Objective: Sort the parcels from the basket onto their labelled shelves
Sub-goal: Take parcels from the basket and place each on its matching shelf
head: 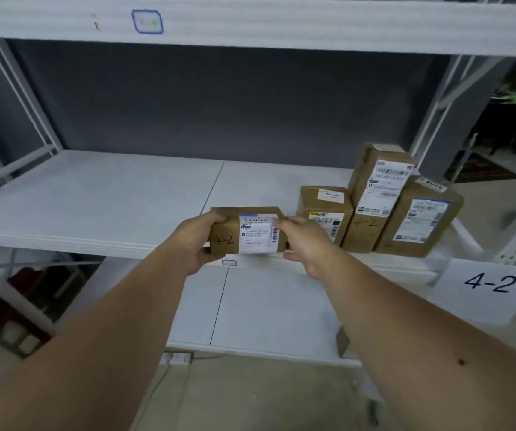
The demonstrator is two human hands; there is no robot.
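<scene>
I have both hands on a small brown parcel (247,230) marked "4-2", held at the front edge of the middle white shelf (94,197). My left hand (199,241) wraps its left end, fingers curled over the top and thumb underneath. My right hand (304,241) takes the right end, fingers lying across the top corner of the white shipping label and thumb below. So the parcel is clamped between the two grips, label facing me. Just right of my right hand stands a squat brown box (325,213) on the same shelf; touching it further right is a tall box (374,197), also marked "4-2", and then a third box (418,219) leaning beside that. Below and well right of the grip, a paper sign (490,284) reading "4-2" hangs from the shelf edge. Beneath my forearms runs a lower shelf (266,306).
</scene>
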